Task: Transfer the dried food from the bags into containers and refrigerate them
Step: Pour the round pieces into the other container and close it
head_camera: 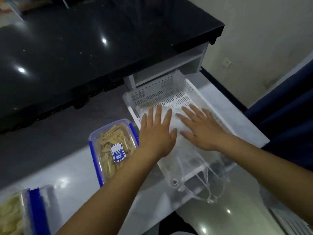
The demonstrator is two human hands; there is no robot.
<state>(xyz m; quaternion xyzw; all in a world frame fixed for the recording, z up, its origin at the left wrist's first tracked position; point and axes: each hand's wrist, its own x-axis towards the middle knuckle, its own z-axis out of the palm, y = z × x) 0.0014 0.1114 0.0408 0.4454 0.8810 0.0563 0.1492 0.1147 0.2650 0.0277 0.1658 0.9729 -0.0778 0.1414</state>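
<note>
Looking down in the head view, both hands lie flat and released, with the fingers straight. The left hand and the right hand press side by side on clear plastic bags, and neither hand grasps anything. The bags look flat and, I judge, empty. They lie in a white slotted basket on the pale worktop, and their handles hang over the near rim of the basket.

The dried food strips are already inside a lidded container with blue clips. It stands just beside the basket, on the left of the left hand, and the left forearm passes over its near corner. Its long axis runs away from the person, nearly parallel to the basket. A second container, also filled, stands at the near left edge, well apart from both hands.

The left hand is clearly nearer to both containers, so I expect it would take them for the refrigerator.
</note>
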